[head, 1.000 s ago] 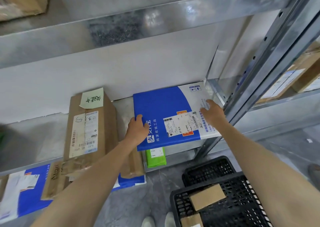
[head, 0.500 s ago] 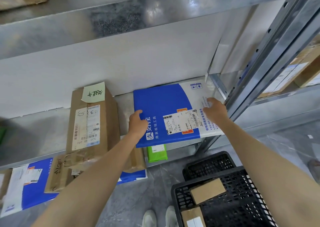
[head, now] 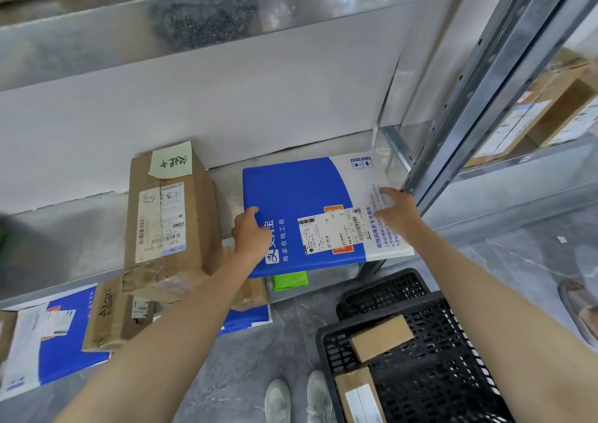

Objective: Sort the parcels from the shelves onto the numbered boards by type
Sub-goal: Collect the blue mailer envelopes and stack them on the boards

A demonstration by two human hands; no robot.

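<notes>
Envelope (head: 304, 196) on the shelf (head: 64, 244) is pinched at its left edge by the left grip (head: 250, 235); the right grip (head: 398, 210) is laid on its white end, clasp unclear.

The left grip (head: 250, 235) shows only its thumb on the mailer (head: 301, 202); its fingers are hidden under the mailer's left edge. Whether the right grip (head: 396, 210) hooks its thumb beneath the right edge cannot be told, and it covers part of the print there. The label (head: 326, 231) is too small to read. A green parcel (head: 289, 281) on the lower shelf is mostly hidden by the mailer's near edge. The left arm hides part of the lower boxes (head: 110, 316). A second mailer (head: 48, 341) is cut off at the left. The crate (head: 453, 358), a box (head: 359, 396) in it and the shoes (head: 297, 396) are cut off at the near edge. Far right, cartons (head: 543, 112) behind the upright (head: 495, 83) are blurred.
</notes>
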